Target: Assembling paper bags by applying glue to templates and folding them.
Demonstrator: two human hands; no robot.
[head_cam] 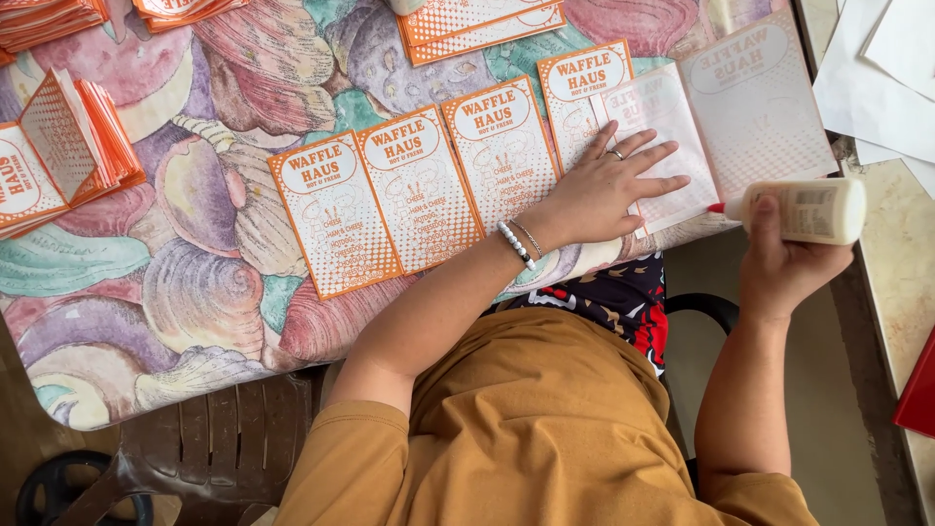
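My left hand (612, 185) lies flat with fingers spread on an unfolded, pale orange-and-white paper sheet (740, 107) at the table's near edge. A ring and two bracelets show on that hand and wrist. My right hand (784, 258) grips a white glue bottle (808, 209) held sideways, its red tip pointing at the sheet's near edge. Left of the sheet, several orange-and-white printed cards (419, 190) lie side by side in a row.
The table wears a cloth with a shell pattern (195, 282). Stacks of orange cards sit at the far left (68, 146) and along the top edge (482, 24). White papers (877, 68) lie at right. A brown plastic chair (224, 448) stands below.
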